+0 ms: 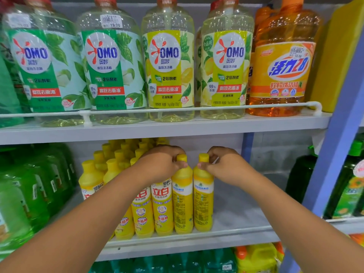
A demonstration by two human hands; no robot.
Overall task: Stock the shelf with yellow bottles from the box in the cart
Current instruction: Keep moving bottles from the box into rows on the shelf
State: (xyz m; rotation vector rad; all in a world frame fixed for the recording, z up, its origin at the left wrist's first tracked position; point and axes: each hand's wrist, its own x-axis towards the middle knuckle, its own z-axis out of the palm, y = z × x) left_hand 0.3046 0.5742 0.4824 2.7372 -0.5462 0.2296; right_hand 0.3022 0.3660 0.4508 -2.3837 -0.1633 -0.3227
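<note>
Head view.
— What are your hands doing?
— My left hand [163,162] pinches the cap of one yellow bottle [182,198]; my right hand [222,162] pinches its neighbour's [203,196].
— Where are they?
— Upright, touching, on the middle shelf [236,231], right of the other yellow bottles [141,209].

Yellow bottles [183,196], white label bands; green-leaf OMO jugs [110,71]; orange jug [283,66]; grey shelf [242,217].

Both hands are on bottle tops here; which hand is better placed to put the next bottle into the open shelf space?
Right. The right hand holds the outermost yellow bottle, directly beside the bare shelf. The left hand grips the neighbouring bottle, hemmed in by the stocked rows.
</note>
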